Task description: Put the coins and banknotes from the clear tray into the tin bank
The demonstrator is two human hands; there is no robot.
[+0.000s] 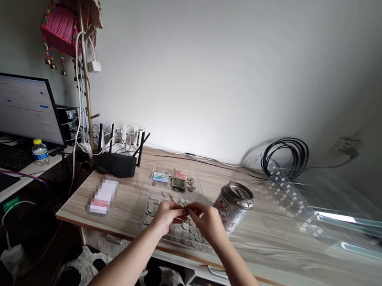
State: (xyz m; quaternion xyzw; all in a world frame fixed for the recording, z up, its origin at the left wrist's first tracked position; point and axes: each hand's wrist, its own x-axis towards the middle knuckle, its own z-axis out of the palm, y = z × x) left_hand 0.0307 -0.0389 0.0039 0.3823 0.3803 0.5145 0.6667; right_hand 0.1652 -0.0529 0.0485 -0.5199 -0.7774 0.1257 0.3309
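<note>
My left hand and my right hand meet over a clear tray, fingertips pinched together. Something small and dark shows between the fingertips, too small to make out. Many loose coins lie in the tray around and below my hands, some hidden by them. Toward the tray's back are folded banknotes: a green one, a reddish one and a bluish one. Just right of my right hand stands a silver can-shaped money box with a slot in its lid.
A black router and a blurred-out white and pink item are on the desk's left. Clear acrylic panels and coiled black cable occupy the right. A monitor and a bottle stand on the neighbouring desk.
</note>
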